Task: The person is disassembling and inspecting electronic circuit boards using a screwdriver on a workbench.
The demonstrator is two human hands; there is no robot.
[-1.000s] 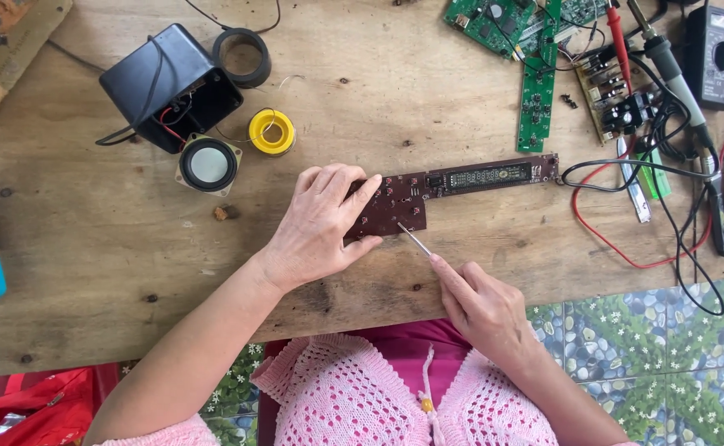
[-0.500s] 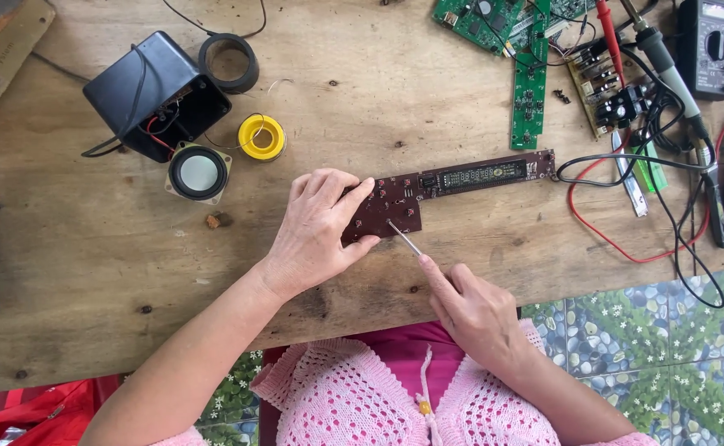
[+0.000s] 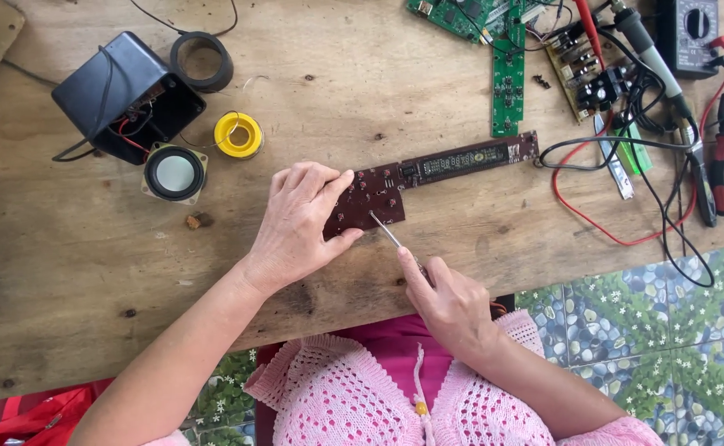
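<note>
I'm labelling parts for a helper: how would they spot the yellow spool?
Start at the wooden table and find the open black speaker box at its far left. Just right of it, beside the loose round speaker, lies the yellow spool. It is the only bright yellow ring there; the neighbouring ring is black.

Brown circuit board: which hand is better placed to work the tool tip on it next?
Probably the right hand: it grips the thin metal tool, whose tip is at the brown circuit board. The left hand lies flat on the board's wide end, pinning it.
</note>
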